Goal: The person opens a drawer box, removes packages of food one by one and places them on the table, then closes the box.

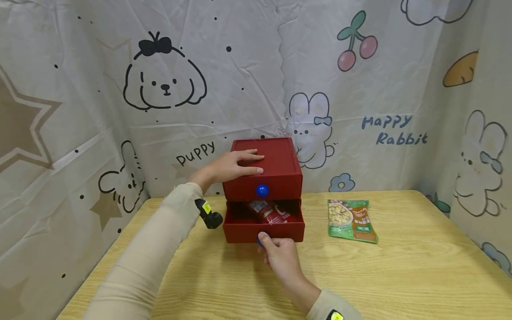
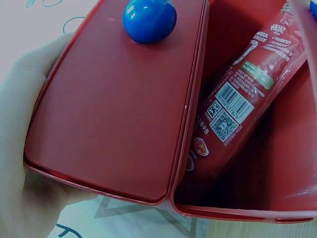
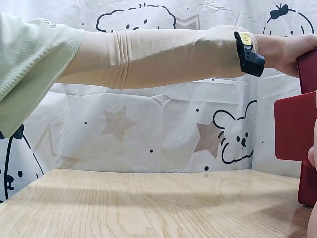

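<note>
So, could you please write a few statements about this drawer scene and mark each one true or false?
1. The left hand rests on the red drawer box. True.
2. The right hand holds the blue knob of the lower drawer. True.
3. The lower drawer is fully closed. False: it stands open.
4. The green-and-brown packet lies inside the lower drawer. False: it lies on the table, right of the box.
5. A red Heinz pouch lies in the lower drawer. True.
</note>
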### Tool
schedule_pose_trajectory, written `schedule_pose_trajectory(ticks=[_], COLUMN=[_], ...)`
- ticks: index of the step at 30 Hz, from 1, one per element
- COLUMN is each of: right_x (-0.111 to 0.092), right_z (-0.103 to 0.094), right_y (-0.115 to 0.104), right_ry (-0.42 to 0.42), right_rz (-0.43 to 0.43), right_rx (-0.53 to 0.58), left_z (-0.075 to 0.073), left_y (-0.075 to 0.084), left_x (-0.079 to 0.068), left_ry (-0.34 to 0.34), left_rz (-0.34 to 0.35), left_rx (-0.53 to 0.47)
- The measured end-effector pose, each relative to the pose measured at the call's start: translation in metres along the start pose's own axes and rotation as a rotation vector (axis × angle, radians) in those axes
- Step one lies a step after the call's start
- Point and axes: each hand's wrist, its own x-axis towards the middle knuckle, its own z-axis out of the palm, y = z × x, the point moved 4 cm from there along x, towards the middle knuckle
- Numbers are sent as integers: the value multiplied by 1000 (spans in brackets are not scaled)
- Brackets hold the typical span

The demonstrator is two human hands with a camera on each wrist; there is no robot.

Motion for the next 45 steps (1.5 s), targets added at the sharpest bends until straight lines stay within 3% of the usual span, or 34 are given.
schedule_pose_trajectory(ticks=[7, 32, 45], right_x=[-6, -23, -32], right_z=[-2, -1, -4], right_y=[-1, -2, -1], right_ry=[20, -39, -34], right_rz=[1, 24, 3], right_rx=[-29, -42, -72], left_z=[2, -2, 1], left_y=[-2, -4, -3], left_x=[1, -1, 0], left_ry=[-5, 6, -4], left_rz=[-3, -38, -24], left_rx=[7, 13, 4])
